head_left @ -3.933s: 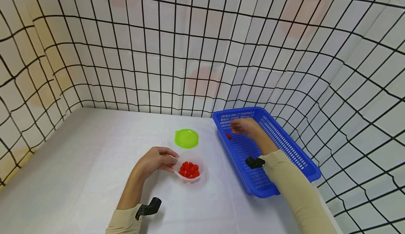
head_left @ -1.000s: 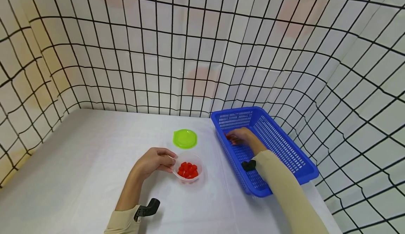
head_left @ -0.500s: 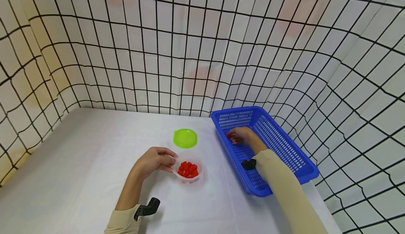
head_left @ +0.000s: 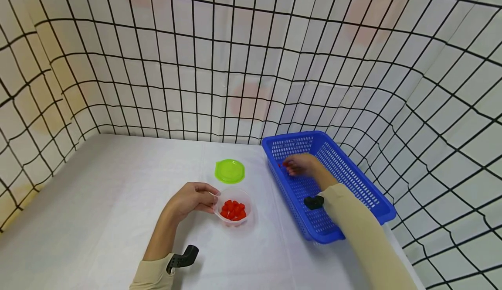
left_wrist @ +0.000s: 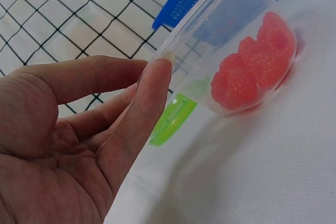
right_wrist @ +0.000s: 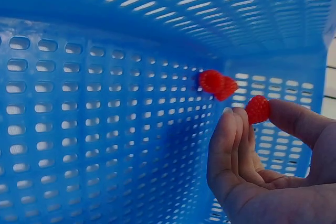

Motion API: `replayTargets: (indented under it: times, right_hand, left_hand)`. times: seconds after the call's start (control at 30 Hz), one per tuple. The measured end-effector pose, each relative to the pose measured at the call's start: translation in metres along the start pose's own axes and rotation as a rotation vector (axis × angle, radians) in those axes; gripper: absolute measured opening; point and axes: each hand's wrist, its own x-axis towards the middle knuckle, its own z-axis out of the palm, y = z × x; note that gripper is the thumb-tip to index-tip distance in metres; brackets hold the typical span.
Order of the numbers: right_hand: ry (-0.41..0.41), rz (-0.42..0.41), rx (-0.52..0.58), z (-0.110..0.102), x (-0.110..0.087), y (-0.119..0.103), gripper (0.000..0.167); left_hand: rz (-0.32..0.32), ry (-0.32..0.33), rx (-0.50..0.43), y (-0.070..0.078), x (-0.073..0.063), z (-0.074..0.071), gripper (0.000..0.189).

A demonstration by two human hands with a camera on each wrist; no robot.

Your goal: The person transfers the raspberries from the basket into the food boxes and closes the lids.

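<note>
My left hand (head_left: 193,200) pinches the rim of a clear plastic bowl (left_wrist: 197,51) between thumb and fingers. Several red raspberries (left_wrist: 254,61) lie in the bottom of that bowl, which stands on the white cloth. Inside the blue basket (head_left: 292,203) on the right, my right hand (head_left: 302,165) pinches one raspberry (right_wrist: 258,109) between thumb and fingertips. In the right wrist view, two more raspberries (right_wrist: 216,83) lie together on the basket floor, just beyond the held one.
A green lid (head_left: 229,171) lies on the cloth behind the bowl, left of the basket. Black wire mesh (head_left: 235,63) backed with white cloth rises behind and at both sides of the table (head_left: 98,203).
My right hand, earlier low by the basket's left wall, now has a raspberry in its fingertips and has lifted slightly to the right. The left hand and bowl have stayed put.
</note>
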Motion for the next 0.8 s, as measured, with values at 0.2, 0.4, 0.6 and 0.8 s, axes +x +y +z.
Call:
replayTargets:
  times: [0.2, 0.4, 0.6, 0.8]
  right_hand:
    - [-0.020, -0.045, -0.001, 0.001, -0.012, -0.009, 0.034]
    - [-0.052, -0.102, -0.029, 0.001, -0.027, -0.020, 0.036]
    - [-0.092, -0.166, -0.050, 0.002, -0.044, -0.035, 0.037]
    - [-0.111, -0.237, -0.048, 0.006, -0.060, -0.050, 0.033]
  left_hand:
    - [0.004, -0.008, -0.012, -0.002, 0.000, -0.001, 0.033]
    - [0.000, -0.008, -0.013, -0.002, 0.000, -0.001, 0.034]
    - [-0.002, -0.001, -0.007, -0.001, 0.000, -0.001, 0.034]
    - [-0.010, 0.007, -0.001, -0.002, 0.002, -0.001, 0.031]
